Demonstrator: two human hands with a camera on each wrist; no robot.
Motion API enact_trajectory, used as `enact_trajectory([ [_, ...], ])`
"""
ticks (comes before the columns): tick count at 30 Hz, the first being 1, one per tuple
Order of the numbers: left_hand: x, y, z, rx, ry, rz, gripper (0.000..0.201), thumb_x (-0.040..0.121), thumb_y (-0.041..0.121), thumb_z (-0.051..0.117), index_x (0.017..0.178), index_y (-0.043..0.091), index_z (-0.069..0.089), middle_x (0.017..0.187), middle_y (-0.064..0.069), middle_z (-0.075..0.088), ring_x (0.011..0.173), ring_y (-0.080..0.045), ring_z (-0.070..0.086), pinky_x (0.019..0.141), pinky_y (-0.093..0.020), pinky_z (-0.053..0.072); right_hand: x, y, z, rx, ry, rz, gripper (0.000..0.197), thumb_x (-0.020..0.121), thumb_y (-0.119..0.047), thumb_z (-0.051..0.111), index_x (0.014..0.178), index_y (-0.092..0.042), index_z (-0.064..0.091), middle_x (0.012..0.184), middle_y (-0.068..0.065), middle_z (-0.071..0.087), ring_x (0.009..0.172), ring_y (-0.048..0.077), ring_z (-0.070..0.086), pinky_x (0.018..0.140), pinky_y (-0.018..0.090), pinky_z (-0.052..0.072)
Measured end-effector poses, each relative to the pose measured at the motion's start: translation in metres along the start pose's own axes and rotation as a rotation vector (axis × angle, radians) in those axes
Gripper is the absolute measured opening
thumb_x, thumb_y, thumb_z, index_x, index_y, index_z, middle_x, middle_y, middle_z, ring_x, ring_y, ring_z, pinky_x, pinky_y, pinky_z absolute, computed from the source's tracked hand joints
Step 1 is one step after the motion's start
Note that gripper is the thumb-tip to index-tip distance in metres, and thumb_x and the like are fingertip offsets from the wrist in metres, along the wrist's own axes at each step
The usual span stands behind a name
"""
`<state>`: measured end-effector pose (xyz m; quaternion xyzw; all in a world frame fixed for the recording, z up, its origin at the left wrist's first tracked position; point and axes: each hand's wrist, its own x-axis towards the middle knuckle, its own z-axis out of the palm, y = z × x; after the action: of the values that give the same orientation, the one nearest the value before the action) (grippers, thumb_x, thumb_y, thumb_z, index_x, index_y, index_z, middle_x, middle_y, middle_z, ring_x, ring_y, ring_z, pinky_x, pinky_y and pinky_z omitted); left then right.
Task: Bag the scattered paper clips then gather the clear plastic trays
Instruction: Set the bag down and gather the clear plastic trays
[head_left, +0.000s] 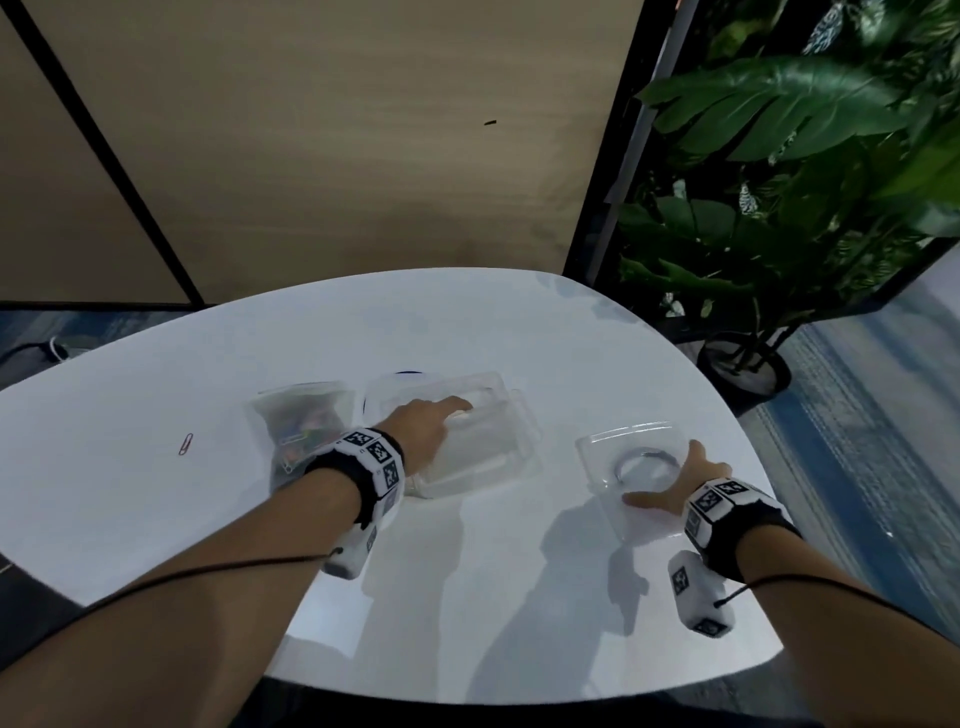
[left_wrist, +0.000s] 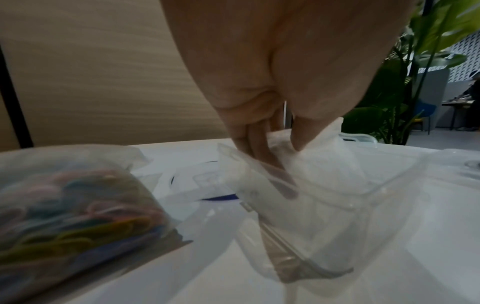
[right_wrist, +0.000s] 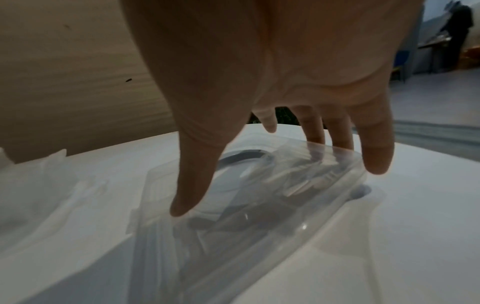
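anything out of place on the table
One red paper clip lies loose on the table, left of the clip bag, though the left hand holds the large tray and the right hand the small tray.

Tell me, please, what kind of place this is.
Probably an office or a meeting area rather than a home: a rounded white table, a wood-look partition wall with black framing behind it, and a large potted plant standing on the floor beside it.
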<state>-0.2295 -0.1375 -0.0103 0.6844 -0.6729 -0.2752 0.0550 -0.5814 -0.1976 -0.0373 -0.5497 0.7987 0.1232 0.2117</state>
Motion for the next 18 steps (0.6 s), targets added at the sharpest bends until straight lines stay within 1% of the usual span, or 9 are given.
enact_trajectory([
  [3,0.012,-0.007,0.008,0.109,0.056,0.036,0.059,0.096,0.008,0.048,0.148,0.032,0.037,0.129,-0.008,0.055,0.115,-0.029,0.055,0.099,-0.036,0.044,0.007,-0.001,-0.002,-0.038,0.011,0.006,0.13,0.035,-0.077,0.078,0.139,-0.019,0.025,0.132,0.015,0.048,0.119,0.037,0.053,0.097,0.046,0.045],
  [4,0.016,-0.008,0.012,0.215,0.038,0.044,0.061,0.094,0.01,0.053,0.148,0.032,0.038,0.133,-0.007,0.05,0.12,-0.029,0.051,0.103,-0.037,0.041,0.009,-0.002,-0.006,-0.001,0.027,-0.013,0.119,0.041,-0.076,0.078,0.135,-0.017,0.033,0.13,0.014,0.053,0.117,0.036,0.056,0.095,0.044,0.047],
  [5,0.018,-0.009,0.015,0.334,0.009,0.046,0.063,0.092,0.012,0.057,0.148,0.032,0.038,0.135,-0.007,0.046,0.122,-0.028,0.047,0.106,-0.037,0.038,0.011,-0.006,-0.013,0.077,0.049,-0.049,0.105,0.054,-0.068,0.079,0.134,-0.013,0.04,0.131,0.015,0.056,0.118,0.036,0.056,0.096,0.042,0.046],
  [7,0.02,-0.008,0.018,0.446,-0.008,0.041,0.066,0.089,0.015,0.059,0.15,0.031,0.037,0.137,-0.008,0.041,0.125,-0.028,0.043,0.107,-0.036,0.033,0.012,-0.019,-0.037,0.233,0.129,-0.128,0.066,0.08,-0.042,0.074,0.131,-0.009,0.051,0.132,0.017,0.059,0.12,0.035,0.055,0.097,0.037,0.043],
  [9,0.02,-0.007,0.011,0.386,0.051,0.042,0.067,0.089,0.011,0.056,0.151,0.027,0.035,0.138,-0.008,0.041,0.127,-0.028,0.042,0.109,-0.036,0.032,0.009,-0.037,-0.065,0.356,0.241,-0.216,0.037,0.09,-0.029,0.061,0.124,-0.013,0.06,0.125,0.016,0.063,0.116,0.036,0.057,0.095,0.037,0.045],
  [12,0.018,-0.007,-0.014,0.187,0.174,0.013,0.063,0.09,0.001,0.049,0.149,0.022,0.04,0.136,-0.008,0.045,0.126,-0.029,0.044,0.108,-0.036,0.035,0.001,-0.062,-0.09,0.682,0.422,-0.297,0.034,0.086,-0.034,0.052,0.112,-0.017,0.066,0.1,0.015,0.072,0.094,0.034,0.067,0.083,0.041,0.053],
  [13,0.016,-0.009,-0.023,0.109,0.202,-0.012,0.062,0.09,-0.002,0.047,0.148,0.021,0.042,0.136,-0.01,0.046,0.126,-0.03,0.045,0.107,-0.036,0.037,-0.004,-0.072,-0.092,0.846,0.413,-0.338,0.034,0.086,-0.035,0.053,0.111,-0.015,0.066,0.092,0.009,0.074,0.081,0.026,0.069,0.072,0.037,0.054],
  [15,0.009,-0.015,-0.041,-0.046,0.24,-0.078,0.057,0.093,-0.003,0.044,0.145,0.018,0.046,0.135,-0.014,0.049,0.125,-0.032,0.049,0.106,-0.035,0.04,-0.019,-0.099,-0.087,1.12,0.22,-0.417,0.027,0.093,-0.024,0.056,0.115,-0.01,0.064,0.083,0.001,0.073,0.055,0.008,0.061,0.052,0.022,0.044],
  [18,-0.006,-0.027,-0.051,-0.166,0.268,-0.175,0.045,0.099,0.005,0.043,0.142,0.013,0.052,0.136,-0.016,0.057,0.124,-0.033,0.054,0.105,-0.036,0.043,-0.046,-0.137,-0.054,1.156,-0.075,-0.447,0.024,0.096,-0.014,0.056,0.119,-0.006,0.059,0.08,0.006,0.07,0.041,0.003,0.049,0.043,0.016,0.034],
])
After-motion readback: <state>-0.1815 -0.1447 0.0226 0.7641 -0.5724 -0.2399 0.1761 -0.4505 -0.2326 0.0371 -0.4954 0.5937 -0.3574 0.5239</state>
